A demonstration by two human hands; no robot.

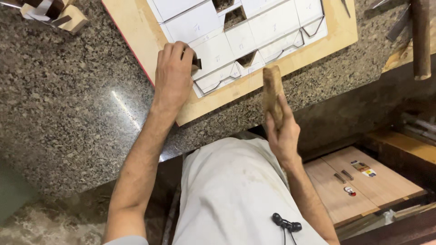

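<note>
A flat wooden board (131, 27) lies on the granite counter (68, 104), covered with a white paper pattern (218, 50) of marked panels with a few cut-out holes. My left hand (173, 72) rests on the board's near left part, fingers closed on a small dark tool (196, 62) set against the pattern's edge. My right hand (282, 131) is raised just off the counter's front edge, gripping a worn wooden mallet (272, 93) that points up toward the board.
Small wooden blocks (68, 16) sit at the counter's far left. A dark wooden handle (421, 41) and metal tools lie at the far right. Below the counter are wooden planks (363, 186) with small items. Earphones (286, 224) hang on my shirt.
</note>
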